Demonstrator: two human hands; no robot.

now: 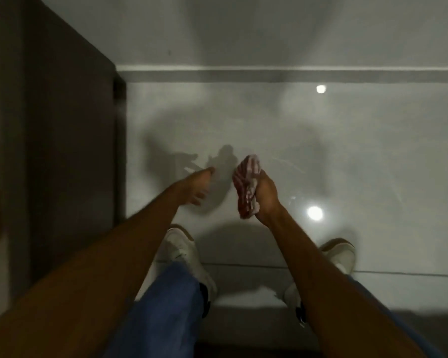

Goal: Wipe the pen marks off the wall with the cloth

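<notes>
My right hand [267,193] is closed around a bunched red-and-white cloth [246,186], held out in front of me above the glossy floor. My left hand [198,186] is stretched forward to the left of the cloth, fingers loosely apart and holding nothing; it is blurred. The pale grey wall [243,29] rises at the top of the view behind a skirting strip [269,74]. One small dark speck [169,51] shows on the wall; no other pen marks can be made out. Both hands are well away from the wall.
A tall dark cabinet [62,125] fills the left side, its edge meeting the wall. The shiny light floor [347,151] reflects two ceiling lights [314,213] and faint scuffs. My white shoes [184,251] and blue trousers [166,306] are below the arms.
</notes>
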